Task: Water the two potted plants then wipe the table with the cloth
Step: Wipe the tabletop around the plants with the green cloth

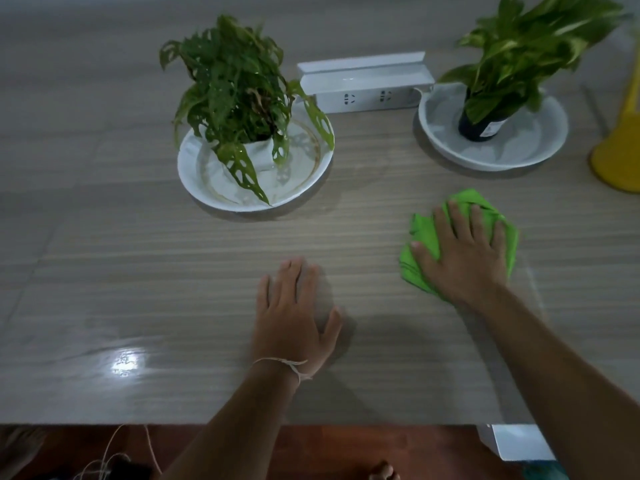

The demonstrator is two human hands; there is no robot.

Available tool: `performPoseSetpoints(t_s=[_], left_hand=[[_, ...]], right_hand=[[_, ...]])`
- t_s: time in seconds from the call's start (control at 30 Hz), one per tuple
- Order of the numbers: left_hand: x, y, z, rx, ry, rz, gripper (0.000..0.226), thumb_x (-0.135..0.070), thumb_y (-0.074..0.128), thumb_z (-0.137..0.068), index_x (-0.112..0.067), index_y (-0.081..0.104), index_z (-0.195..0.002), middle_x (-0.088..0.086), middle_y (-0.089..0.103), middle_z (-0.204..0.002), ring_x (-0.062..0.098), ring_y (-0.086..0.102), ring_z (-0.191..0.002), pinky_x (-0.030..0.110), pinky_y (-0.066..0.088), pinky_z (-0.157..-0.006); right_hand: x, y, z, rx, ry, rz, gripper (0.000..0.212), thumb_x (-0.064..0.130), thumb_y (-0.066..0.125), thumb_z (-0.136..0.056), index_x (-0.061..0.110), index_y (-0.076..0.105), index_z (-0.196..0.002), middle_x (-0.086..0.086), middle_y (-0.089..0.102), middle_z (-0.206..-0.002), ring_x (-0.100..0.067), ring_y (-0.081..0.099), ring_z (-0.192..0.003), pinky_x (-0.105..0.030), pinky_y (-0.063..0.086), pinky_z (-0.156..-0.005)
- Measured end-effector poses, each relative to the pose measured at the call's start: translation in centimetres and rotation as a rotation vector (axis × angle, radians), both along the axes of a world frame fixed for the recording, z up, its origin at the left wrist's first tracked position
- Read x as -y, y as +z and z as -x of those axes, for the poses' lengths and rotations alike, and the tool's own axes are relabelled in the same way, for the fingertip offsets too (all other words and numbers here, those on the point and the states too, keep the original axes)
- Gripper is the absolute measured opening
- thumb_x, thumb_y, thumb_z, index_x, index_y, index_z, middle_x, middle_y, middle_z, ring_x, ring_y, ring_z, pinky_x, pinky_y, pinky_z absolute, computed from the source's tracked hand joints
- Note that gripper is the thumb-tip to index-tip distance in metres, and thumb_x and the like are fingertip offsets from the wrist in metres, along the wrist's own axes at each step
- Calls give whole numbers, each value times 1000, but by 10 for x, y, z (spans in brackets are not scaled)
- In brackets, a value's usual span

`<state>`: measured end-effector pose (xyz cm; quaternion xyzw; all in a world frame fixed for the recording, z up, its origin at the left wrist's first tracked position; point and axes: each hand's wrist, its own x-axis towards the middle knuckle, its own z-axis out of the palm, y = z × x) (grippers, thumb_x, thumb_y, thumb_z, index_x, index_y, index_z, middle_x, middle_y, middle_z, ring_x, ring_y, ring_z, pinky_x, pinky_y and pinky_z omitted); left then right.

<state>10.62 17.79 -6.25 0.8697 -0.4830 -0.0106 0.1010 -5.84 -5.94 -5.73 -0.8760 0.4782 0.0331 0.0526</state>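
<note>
My right hand [464, 251] lies flat with spread fingers on a bright green cloth [422, 233], pressing it onto the wood-grain table [173, 271]. My left hand [294, 313] rests palm-down on the bare table, holding nothing, left of the cloth. A dark-leaved plant with holed leaves [235, 98] stands in a white pot on a white dish [301, 188] at the back left. A lighter-leaved plant [519, 46] in a black pot [479, 128] stands on a grey-white dish [540, 154] at the back right.
A white socket box [367, 88] sits between the two plants. A yellow object [620, 157], perhaps a watering can, is cut off by the right edge. The table's near edge runs along the bottom, with red-brown floor and loose cords [114, 455] below it.
</note>
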Motion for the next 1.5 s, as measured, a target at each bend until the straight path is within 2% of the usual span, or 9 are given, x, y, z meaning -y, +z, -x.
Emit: performPoseSetpoints(t_s=[0.17, 0.37, 0.57, 0.77, 0.93, 1.07, 1.27, 1.4, 1.5], left_hand=[[1, 0, -1, -4, -9, -21, 74, -58, 43, -89, -16, 43, -149, 11, 38, -157, 29, 30, -148, 53, 23, -119], [0, 2, -4, -19, -30, -34, 74, -59, 44, -89, -14, 45, -147, 12, 38, -157, 29, 29, -149, 55, 26, -117], [0, 1, -4, -38, -16, 2, 73, -58, 48, -86, -16, 47, -146, 9, 41, -155, 28, 32, -148, 55, 27, -116], [2, -1, -3, -15, -24, 4, 73, -57, 48, -86, -14, 48, -145, 11, 44, -153, 30, 36, -146, 57, 29, -115], [1, -2, -2, -8, -18, -7, 75, -59, 46, -85, -13, 49, -145, 11, 43, -154, 29, 35, -146, 56, 29, -115], [3, -1, -2, -11, -24, 21, 76, -56, 51, -82, -11, 52, -143, 13, 44, -153, 31, 40, -143, 58, 32, -112], [3, -4, -4, 10, -35, 57, 76, -56, 53, -78, -12, 54, -141, 12, 46, -152, 31, 43, -141, 57, 33, -111], [5, -2, -3, 8, -30, 50, 75, -56, 52, -79, -12, 55, -140, 13, 47, -151, 31, 45, -140, 55, 34, -111], [5, 0, -3, 8, -32, 24, 76, -56, 50, -80, -12, 54, -141, 12, 46, -152, 31, 44, -141, 55, 33, -112]], right_hand=[[-37, -2, -52, 20, 278, 32, 84, 70, 22, -92, 18, 34, -157, -8, 27, -167, -39, 18, -154, -64, 7, -122], [-101, 2, 40, 103, 723, 22, 74, 69, 47, -90, 26, 48, -150, 0, 34, -164, -29, 28, -153, -57, 21, -122], [-21, 1, 107, 64, 343, 38, 77, 72, 26, -97, 21, 48, -151, -7, 40, -161, -30, 33, -150, -59, 26, -119], [12, -3, 28, 35, -195, 34, 85, 69, 17, -91, 20, 34, -157, -8, 27, -167, -36, 18, -154, -61, 10, -122], [-77, -1, 15, 82, 328, 62, 74, 62, 42, -93, 17, 46, -151, -10, 39, -161, -41, 28, -150, -64, 22, -118], [-101, 2, 76, 79, 668, 86, 75, 71, 55, -84, 29, 54, -146, 1, 43, -159, -29, 40, -147, -52, 31, -114], [-12, -2, 73, 51, 180, 58, 72, 68, 28, -96, 25, 47, -151, -6, 38, -162, -31, 36, -149, -55, 27, -119], [28, 2, 8, 16, -211, 6, 79, 69, 15, -94, 27, 23, -160, -2, 17, -170, -31, 10, -156, -56, 8, -123], [6, 3, -32, 13, -51, -33, 77, 70, 20, -95, 29, 18, -161, -1, 12, -171, -33, 4, -157, -56, 3, -122]])
